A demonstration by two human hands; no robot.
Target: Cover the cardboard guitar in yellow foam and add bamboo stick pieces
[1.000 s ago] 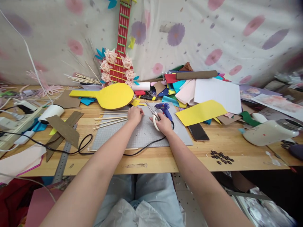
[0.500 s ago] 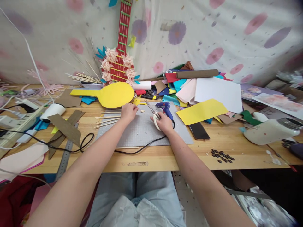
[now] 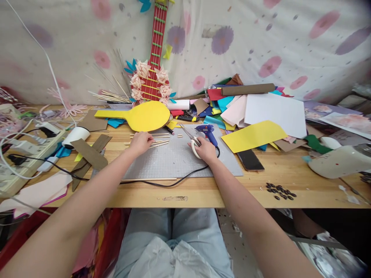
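Observation:
My left hand (image 3: 141, 143) is over several thin wooden sticks (image 3: 160, 143) on the left part of the grey cutting mat (image 3: 168, 164). Its fingertips are drawn together at the sticks; whether one is pinched between them is hidden. My right hand (image 3: 206, 150) grips a pair of scissors (image 3: 194, 143) by the white handles, blades pointing away and to the left. Two short cut stick pieces (image 3: 180, 135) lie on the mat between my hands. Just beyond the right hand rests a blue glue gun (image 3: 206, 132), its black cord running across the mat.
A yellow paddle-shaped piece (image 3: 149, 116) lies behind the mat, near a black marker (image 3: 169, 130). Yellow sheet (image 3: 255, 136), phone (image 3: 251, 160) and small black oval pieces (image 3: 280, 191) are at right. A red flowered guitar model (image 3: 153, 77) leans on the back wall; a power strip (image 3: 31, 154) stands left.
My left hand has moved left, from beside the short cut pieces to the long sticks. My right hand still holds the scissors over the mat. The whole view has shifted slightly.

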